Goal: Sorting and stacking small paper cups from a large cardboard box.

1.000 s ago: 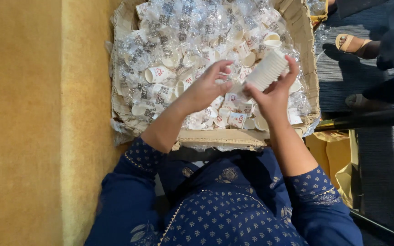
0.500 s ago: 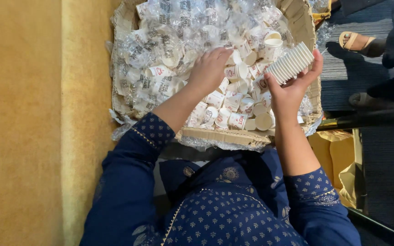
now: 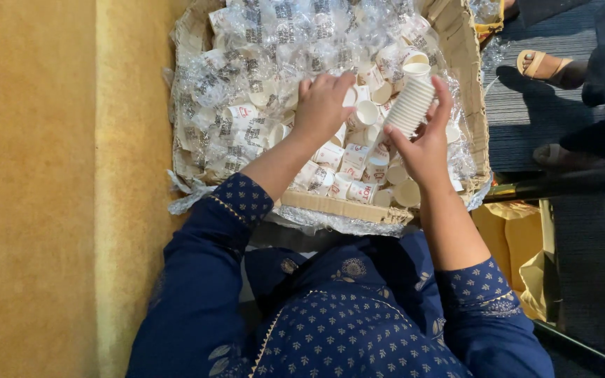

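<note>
Inside the cardboard box (image 3: 468, 84), lined with crinkled clear plastic wrap (image 3: 246, 63), lie many small white paper cups (image 3: 348, 168) — loose, tipped every way, some on their sides, some mouth-up. Both of the person's hands are over this heap. The right hand (image 3: 425, 143) is closed around a nested stack of white cups (image 3: 409, 105); thumb and fingers wrap its lower end, and the stack tilts up and to the right, its open mouth pointing toward the far side of the box. The left hand (image 3: 322, 105) reaches down into the pile just beside the stack, palm down, fingers curled among the loose cups; it touches them, but whether it has actually gripped one cannot be told from this view. Both forearms come out of dark blue patterned sleeves (image 3: 225, 224). Left of the box runs a yellow-ochre surface (image 3: 43, 189). Right of it, on a dark ribbed floor (image 3: 526, 119), stand another person's feet in sandals (image 3: 544, 64), well apart from the hands.
</note>
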